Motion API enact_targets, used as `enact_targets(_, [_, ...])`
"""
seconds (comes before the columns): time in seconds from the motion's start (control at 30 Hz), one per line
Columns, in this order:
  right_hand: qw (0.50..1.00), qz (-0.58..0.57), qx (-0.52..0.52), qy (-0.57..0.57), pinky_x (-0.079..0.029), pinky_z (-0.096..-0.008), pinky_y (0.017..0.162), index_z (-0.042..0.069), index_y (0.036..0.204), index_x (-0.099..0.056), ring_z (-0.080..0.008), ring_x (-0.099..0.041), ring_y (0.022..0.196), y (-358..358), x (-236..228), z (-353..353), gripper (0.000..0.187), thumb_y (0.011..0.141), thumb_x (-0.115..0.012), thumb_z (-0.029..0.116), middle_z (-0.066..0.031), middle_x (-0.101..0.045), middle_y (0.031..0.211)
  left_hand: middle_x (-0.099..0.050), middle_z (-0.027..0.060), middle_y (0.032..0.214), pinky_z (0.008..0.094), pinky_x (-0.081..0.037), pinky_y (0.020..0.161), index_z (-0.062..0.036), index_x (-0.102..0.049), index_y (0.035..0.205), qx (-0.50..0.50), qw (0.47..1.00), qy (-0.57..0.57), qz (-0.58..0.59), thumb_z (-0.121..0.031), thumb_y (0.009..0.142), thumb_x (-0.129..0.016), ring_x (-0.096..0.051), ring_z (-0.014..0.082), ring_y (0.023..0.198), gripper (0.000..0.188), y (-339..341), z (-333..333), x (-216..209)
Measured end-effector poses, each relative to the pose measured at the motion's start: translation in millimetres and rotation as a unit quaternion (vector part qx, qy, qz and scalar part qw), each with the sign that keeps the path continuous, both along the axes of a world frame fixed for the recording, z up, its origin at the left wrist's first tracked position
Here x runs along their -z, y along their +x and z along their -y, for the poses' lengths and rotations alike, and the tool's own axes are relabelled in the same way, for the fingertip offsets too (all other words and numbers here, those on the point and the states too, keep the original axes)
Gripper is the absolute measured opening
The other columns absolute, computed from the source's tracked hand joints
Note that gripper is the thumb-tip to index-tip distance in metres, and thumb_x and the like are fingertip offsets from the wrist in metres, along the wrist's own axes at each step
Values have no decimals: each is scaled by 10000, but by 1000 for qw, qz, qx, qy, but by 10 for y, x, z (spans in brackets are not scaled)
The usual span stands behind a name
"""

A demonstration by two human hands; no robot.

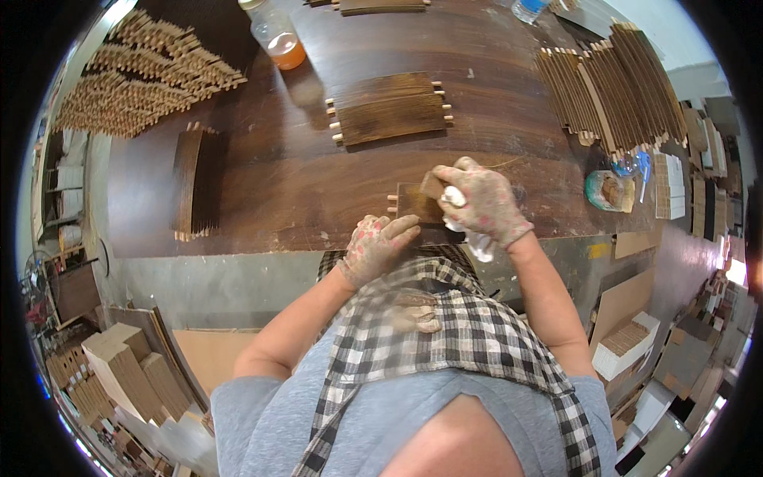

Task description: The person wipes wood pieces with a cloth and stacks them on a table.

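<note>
Both my hands wear pale work gloves with pink spots. At the table's near edge lies a small dark-brown wooden board (413, 203), with light pegs jutting from its left end. My left hand (377, 245) is closed on its near left edge. Over the board's right part, my right hand (485, 205) is closed round a bunched white cloth (480, 246). A flat brown piece (431, 185) shows at its fingertips; whether it is gripped along with the cloth is unclear. The right hand covers the board's right end.
On the brown table (278, 199), a pegged board stack (389, 107) lies ahead and another (196, 181) at left. Many pegged pieces (151, 75) are heaped far left, more boards (608, 87) far right. A jar of orange liquid (284, 49) and a green-rimmed container (608, 191) stand there.
</note>
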State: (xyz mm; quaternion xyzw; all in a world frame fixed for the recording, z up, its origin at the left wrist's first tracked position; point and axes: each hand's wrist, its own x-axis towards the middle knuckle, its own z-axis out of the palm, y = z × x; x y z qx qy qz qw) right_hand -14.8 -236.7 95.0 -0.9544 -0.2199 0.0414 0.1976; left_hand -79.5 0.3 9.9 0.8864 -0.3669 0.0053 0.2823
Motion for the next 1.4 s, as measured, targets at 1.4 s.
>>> enact_targets(1.4, [917,-33,353,184,-555,-398,821,5,1151,-657,-308,-670,925,-1122,472,675,447,852,-764,320,-170,-673,1004,-524,91,1443,516,-397,1060,-150,-625,1317,19,997,63,31,-132,781,-768,-483,351,1291,555,305,578,-186])
